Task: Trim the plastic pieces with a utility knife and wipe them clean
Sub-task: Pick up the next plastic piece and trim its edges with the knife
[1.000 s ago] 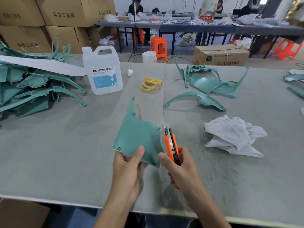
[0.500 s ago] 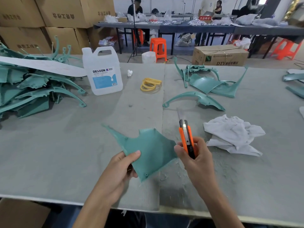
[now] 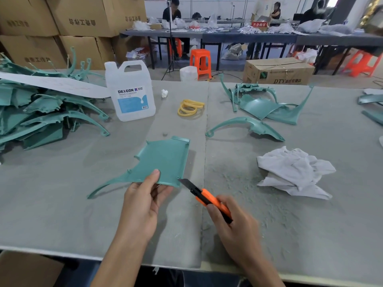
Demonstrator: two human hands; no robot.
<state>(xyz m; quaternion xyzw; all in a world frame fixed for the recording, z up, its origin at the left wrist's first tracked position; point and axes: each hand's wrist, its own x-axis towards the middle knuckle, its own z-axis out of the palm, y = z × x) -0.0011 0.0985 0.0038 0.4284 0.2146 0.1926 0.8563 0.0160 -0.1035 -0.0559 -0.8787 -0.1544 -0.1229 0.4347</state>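
My left hand [image 3: 143, 201] grips a flat teal plastic piece [image 3: 163, 160] by its near edge, thumb on top, holding it over the grey table; a long thin tail of the piece curves off to the left. My right hand [image 3: 234, 226] holds an orange utility knife [image 3: 209, 198] with its black blade out. The blade tip touches the piece's near right corner. A crumpled white cloth [image 3: 294, 172] lies on the table to the right of the knife.
A heap of teal pieces [image 3: 37, 114] fills the left side, with a white DEXCON jug [image 3: 130, 92] beside it. Yellow rubber bands [image 3: 189, 107] and more teal parts [image 3: 259, 104] lie further back. Plastic shavings dust the table near my right hand.
My left hand has turned the teal piece so its wide end points away and the tail lies left. My right hand has dropped the knife from upright to slanting at the piece's corner.
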